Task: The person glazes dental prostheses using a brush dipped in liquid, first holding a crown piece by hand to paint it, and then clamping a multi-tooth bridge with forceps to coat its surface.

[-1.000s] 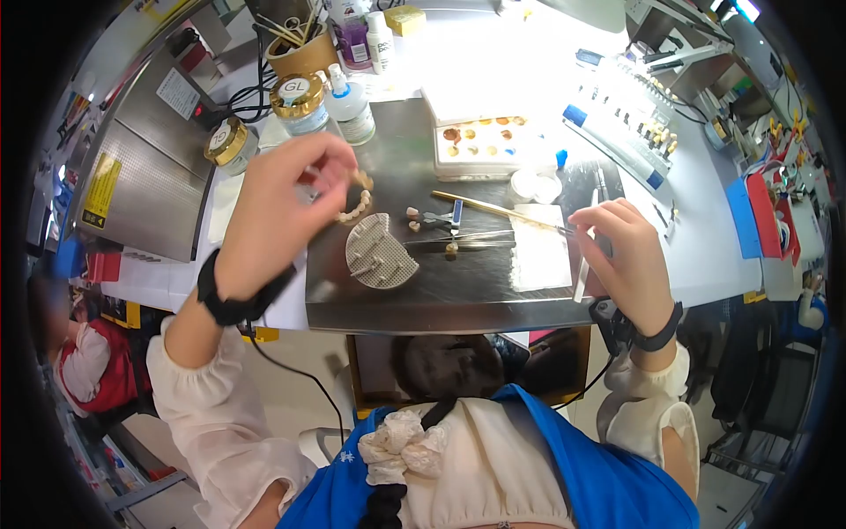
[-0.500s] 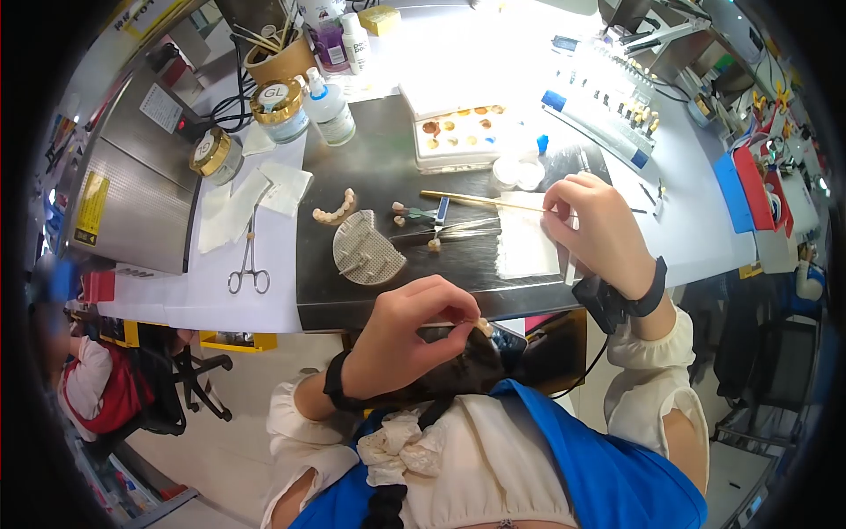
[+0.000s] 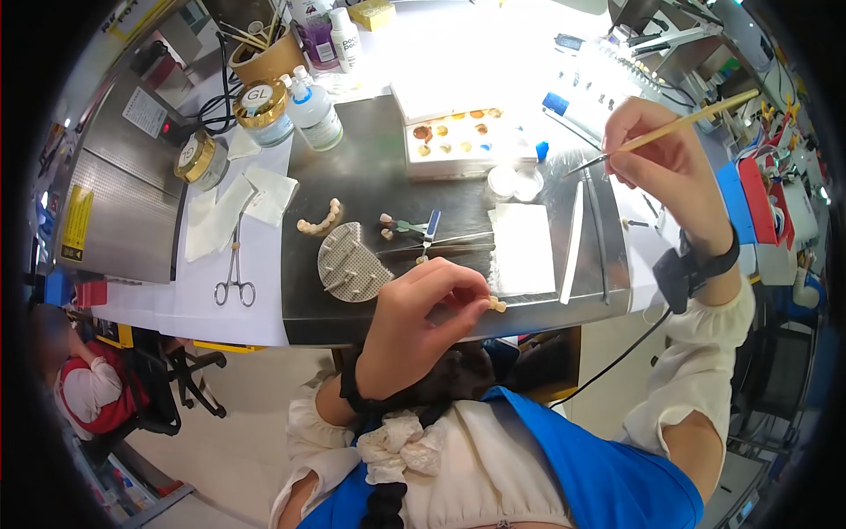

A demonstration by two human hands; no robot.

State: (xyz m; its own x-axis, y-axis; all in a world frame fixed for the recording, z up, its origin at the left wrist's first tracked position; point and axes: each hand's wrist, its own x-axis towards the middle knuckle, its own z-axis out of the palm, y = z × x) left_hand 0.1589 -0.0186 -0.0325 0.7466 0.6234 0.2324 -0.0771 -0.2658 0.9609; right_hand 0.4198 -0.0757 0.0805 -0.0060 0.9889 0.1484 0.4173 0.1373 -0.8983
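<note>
My left hand (image 3: pixel 423 322), over the front edge of the dark metal plate (image 3: pixel 308 328), pinches a small tooth-coloured dental piece (image 3: pixel 497 305). Raised at the right, my right hand (image 3: pixel 656 154) grips a thin wooden-handled brush (image 3: pixel 696 118), its dark tip pointing down and left. Left of that tip stand two small round white dishes (image 3: pixel 515 182), close to a paint palette (image 3: pixel 458 141). A white tissue pad (image 3: pixel 522 249) lies between my hands. Farther left are a perforated round tray (image 3: pixel 352 264) with pegs and a curved row of teeth (image 3: pixel 319 219).
Jars (image 3: pixel 264 113), a spray bottle (image 3: pixel 315 115) and a brush holder (image 3: pixel 264 60) stand at the back left. Scissor-like clamps (image 3: pixel 234 282) lie beside a metal machine (image 3: pixel 115 185). A person in red (image 3: pixel 101 392) sits at far left.
My right hand has risen and moved right, and the brush, earlier pointing left over the plate, now slants up to the right. The dental piece in my left hand shows more over the plate's edge.
</note>
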